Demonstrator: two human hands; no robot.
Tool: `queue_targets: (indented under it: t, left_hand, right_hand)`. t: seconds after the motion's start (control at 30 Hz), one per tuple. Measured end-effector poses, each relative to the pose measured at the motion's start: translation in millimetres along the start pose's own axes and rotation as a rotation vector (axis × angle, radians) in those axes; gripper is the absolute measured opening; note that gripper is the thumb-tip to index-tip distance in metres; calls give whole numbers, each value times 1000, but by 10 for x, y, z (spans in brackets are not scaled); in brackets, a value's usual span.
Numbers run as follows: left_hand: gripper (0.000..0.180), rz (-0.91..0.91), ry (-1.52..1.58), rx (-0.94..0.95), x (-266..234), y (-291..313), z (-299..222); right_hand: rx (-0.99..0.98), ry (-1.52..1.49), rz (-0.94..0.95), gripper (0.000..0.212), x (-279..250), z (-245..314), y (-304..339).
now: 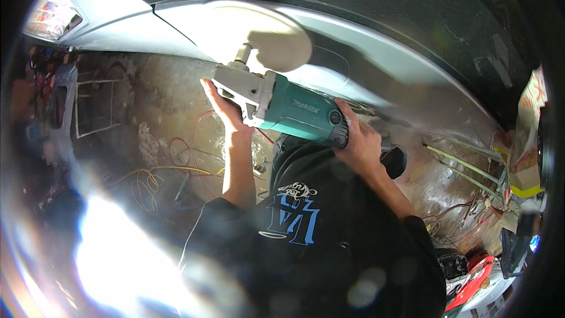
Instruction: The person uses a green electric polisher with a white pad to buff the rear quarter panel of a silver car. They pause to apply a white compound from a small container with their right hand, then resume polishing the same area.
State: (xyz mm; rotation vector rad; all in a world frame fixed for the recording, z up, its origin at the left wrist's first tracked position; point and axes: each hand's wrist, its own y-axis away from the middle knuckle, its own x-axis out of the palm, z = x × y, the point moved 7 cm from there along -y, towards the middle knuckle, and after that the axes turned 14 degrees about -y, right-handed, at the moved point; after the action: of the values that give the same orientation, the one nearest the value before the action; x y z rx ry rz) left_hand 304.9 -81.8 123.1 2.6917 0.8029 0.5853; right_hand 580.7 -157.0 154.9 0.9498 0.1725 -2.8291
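A teal and grey polisher (300, 109) is held in both my hands, with its round cream pad (285, 41) facing a glossy silver car panel (388, 68). The pad appears to lie against the panel, though its contact face is hidden. My left hand (228, 109) cups the grey gear head from the left and below. Its fingers are partly hidden behind the tool. At the other end, my right hand (360, 141) wraps around the rear of the teal housing.
Yellow and red cords (154, 178) trail across the stained floor on the left. A pale metal frame (97, 109) stands farther left. At right are light green rods (465, 168), bags (525, 165) and a red object (475, 280). Strong glare covers the lower left.
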Motion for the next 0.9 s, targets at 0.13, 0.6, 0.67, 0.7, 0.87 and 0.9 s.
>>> queue_targets:
  t: [0.13, 0.6, 0.67, 0.7, 0.87, 0.9]
  left_hand:
    - [69, 187, 46, -28, -106, -174, -165]
    - [61, 127, 209, -217, -476, -464, 589]
    - [60, 140, 203, -192, -335, -432, 221]
    - [59, 167, 177, -136, -264, -413, -2]
    - [60, 198, 102, -68, -254, -540, -308]
    - [61, 172, 115, -95, -247, -514, -237]
  right_hand:
    - [-25, -31, 60, 94, 210, 210, -141]
    - [150, 152, 341, 115, 556, 346, -99]
    - [100, 145, 290, 115, 452, 485, -119]
    - [95, 156, 275, 115, 408, 607, -153]
    - [9, 130, 165, 116, 343, 839, -192]
    - [24, 143, 174, 116, 361, 811, -183]
